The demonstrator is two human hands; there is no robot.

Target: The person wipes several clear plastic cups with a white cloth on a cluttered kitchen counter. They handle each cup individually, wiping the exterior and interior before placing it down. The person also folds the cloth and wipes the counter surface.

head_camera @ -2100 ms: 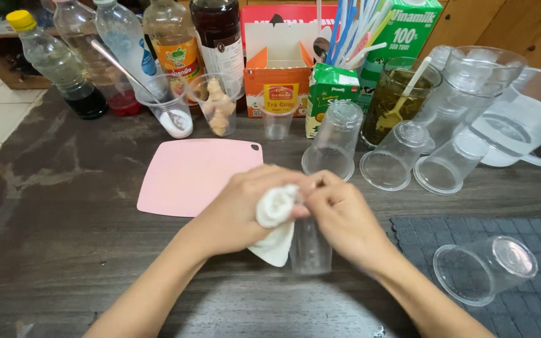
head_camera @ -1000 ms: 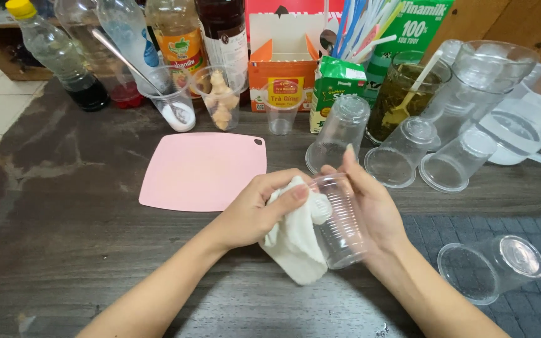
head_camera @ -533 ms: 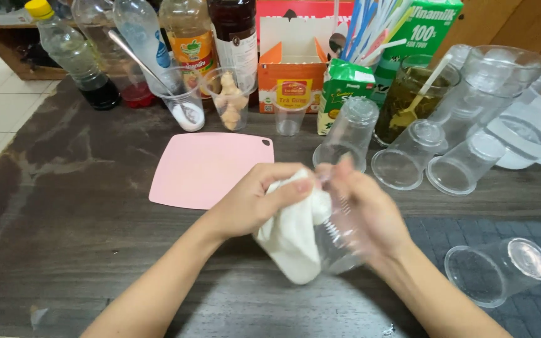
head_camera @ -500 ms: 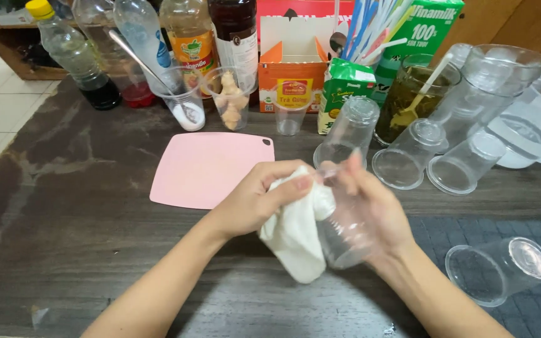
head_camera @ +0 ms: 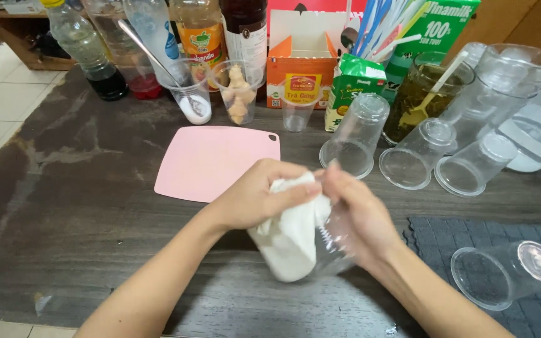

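Left hand: closed on a white cloth, pressing it against a clear plastic cup. Right hand: wrapped around that cup, which is held tilted above the dark wooden table (its rim is hidden by the cloth). Pink cutting board: flat on the table, just beyond the hands. Another clear cup: on its side on a dark mat, to the right.

Bright even light, soft shadows, blurred hands
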